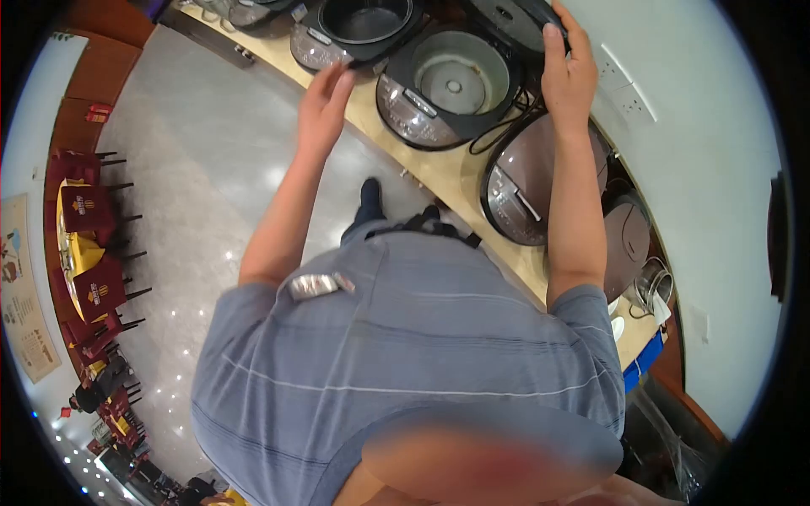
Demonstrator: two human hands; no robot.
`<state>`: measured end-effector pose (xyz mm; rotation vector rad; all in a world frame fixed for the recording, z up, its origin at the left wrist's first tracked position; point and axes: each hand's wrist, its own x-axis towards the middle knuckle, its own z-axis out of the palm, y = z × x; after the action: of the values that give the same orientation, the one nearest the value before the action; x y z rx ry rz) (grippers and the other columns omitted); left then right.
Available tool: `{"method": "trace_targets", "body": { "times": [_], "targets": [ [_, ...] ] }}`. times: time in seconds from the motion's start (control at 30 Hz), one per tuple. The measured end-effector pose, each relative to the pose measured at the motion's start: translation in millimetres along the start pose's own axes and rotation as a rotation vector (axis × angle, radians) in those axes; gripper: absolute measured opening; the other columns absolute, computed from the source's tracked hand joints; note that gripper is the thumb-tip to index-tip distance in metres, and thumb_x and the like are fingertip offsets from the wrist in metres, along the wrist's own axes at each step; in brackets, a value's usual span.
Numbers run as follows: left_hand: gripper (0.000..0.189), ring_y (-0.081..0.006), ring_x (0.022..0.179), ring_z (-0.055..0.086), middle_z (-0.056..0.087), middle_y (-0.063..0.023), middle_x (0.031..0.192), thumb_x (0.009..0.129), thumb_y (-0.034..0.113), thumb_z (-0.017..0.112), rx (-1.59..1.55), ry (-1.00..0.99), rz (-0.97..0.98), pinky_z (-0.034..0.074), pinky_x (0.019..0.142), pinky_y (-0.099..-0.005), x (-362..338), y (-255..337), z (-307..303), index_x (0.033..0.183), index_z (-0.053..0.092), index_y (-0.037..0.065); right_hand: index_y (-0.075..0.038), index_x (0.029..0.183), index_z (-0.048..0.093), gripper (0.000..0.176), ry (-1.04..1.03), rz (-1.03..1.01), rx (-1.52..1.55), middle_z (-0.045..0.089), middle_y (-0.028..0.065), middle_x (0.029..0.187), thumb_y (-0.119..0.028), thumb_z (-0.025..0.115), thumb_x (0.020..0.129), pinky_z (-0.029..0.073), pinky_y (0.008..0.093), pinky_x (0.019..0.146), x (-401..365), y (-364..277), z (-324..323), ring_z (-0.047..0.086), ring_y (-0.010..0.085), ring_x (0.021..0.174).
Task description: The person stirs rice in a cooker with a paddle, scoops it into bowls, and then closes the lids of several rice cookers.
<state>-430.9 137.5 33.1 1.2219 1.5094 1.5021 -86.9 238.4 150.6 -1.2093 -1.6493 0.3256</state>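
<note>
A rice cooker (pixel 413 118) stands with its lid up and no inner pot in it; the round heating plate (pixel 452 88) shows at the bottom. My right hand (pixel 569 78) is at the edge of its raised dark lid (pixel 515 21), thumb on the near side and fingers curled round the rim. My left hand (pixel 325 105) is held with fingers extended and nothing in them, its fingertips at the front of a second cooker (pixel 316 52). That one is open too, with a black inner pot (pixel 364 18) inside.
Closed rice cookers (pixel 523 181) stand along the wooden counter (pixel 460 190) to the right, by a wall socket (pixel 623 83). A black power cord (pixel 498 131) lies between cookers. Metal containers (pixel 654 282) sit farther along. Chairs (pixel 89 207) line the floor's far left.
</note>
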Motion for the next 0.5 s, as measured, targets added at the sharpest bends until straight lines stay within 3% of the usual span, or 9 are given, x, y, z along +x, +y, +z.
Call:
{"method": "trace_targets", "body": {
  "times": [0.1,0.13,0.17,0.2,0.27,0.33,0.37,0.5],
  "targets": [
    [0.059,-0.0177,0.133,0.065,0.072,-0.0124,0.146,0.113,0.040,0.069,-0.088,-0.141,0.150,0.049,0.114,-0.0321,44,33,38,0.152,0.062,-0.004,0.001,0.151,0.065,0.047,0.044,0.039,0.052,0.071,0.0193,0.141,-0.027,0.060,0.115,0.047,0.0391,0.116,-12,-3,12,0.065,0.0293,0.133],
    [0.056,-0.0257,0.134,0.067,0.072,-0.0169,0.145,0.112,0.040,0.069,0.111,-0.120,0.002,0.049,0.116,-0.0363,64,31,40,0.148,0.065,-0.003,0.001,0.151,0.065,0.046,-0.007,0.063,0.078,0.068,0.0180,0.145,-0.027,0.060,0.115,0.044,0.0394,0.119,-17,-8,11,0.062,0.0288,0.137],
    [0.065,-0.0342,0.136,0.065,0.069,-0.0224,0.145,0.111,0.046,0.068,-0.059,-0.093,0.207,0.047,0.118,-0.0432,83,8,56,0.150,0.061,-0.005,-0.003,0.155,0.064,0.048,-0.066,0.049,0.027,0.066,0.0192,0.149,-0.028,0.060,0.115,0.043,0.0387,0.121,-23,-7,10,0.060,0.0281,0.140],
    [0.068,-0.0307,0.143,0.062,0.066,-0.0229,0.153,0.117,0.047,0.057,0.112,-0.085,0.293,0.044,0.122,-0.0361,90,19,57,0.159,0.054,-0.006,-0.004,0.154,0.064,0.050,-0.058,0.006,-0.042,0.067,0.0179,0.151,-0.035,0.062,0.114,0.044,0.0403,0.121,-33,-11,14,0.061,0.0312,0.141],
    [0.065,-0.0340,0.146,0.060,0.065,-0.0240,0.154,0.117,0.045,0.056,0.024,-0.100,0.297,0.043,0.123,-0.0395,96,29,65,0.157,0.055,-0.006,-0.006,0.154,0.065,0.053,-0.034,-0.029,-0.123,0.068,0.0165,0.152,-0.041,0.064,0.113,0.045,0.0419,0.121,-51,-15,24,0.063,0.0342,0.141],
    [0.064,-0.0350,0.147,0.059,0.064,-0.0243,0.154,0.118,0.044,0.055,0.016,-0.112,0.343,0.043,0.123,-0.0403,106,27,68,0.157,0.055,-0.006,-0.005,0.149,0.067,0.048,-0.034,-0.179,-0.234,0.069,0.0208,0.148,-0.035,0.066,0.112,0.047,0.0475,0.119,-70,-12,37,0.063,0.0401,0.141],
    [0.063,-0.0365,0.147,0.058,0.063,-0.0257,0.155,0.118,0.044,0.055,0.006,-0.157,0.352,0.043,0.124,-0.0413,107,23,68,0.157,0.055,-0.006,-0.005,0.148,0.068,0.043,-0.059,-0.197,-0.284,0.067,0.0205,0.151,-0.022,0.071,0.109,0.045,0.0486,0.121,-80,-15,42,0.061,0.0403,0.143],
    [0.064,-0.0455,0.146,0.056,0.058,-0.0312,0.156,0.112,0.039,0.065,0.206,-0.292,0.478,0.043,0.124,-0.0484,104,0,52,0.155,0.055,-0.007,-0.007,0.148,0.069,0.045,-0.087,-0.167,-0.420,0.065,0.0197,0.155,-0.020,0.073,0.105,0.043,0.0510,0.123,-122,-21,64,0.057,0.0412,0.147]
  ]
}}
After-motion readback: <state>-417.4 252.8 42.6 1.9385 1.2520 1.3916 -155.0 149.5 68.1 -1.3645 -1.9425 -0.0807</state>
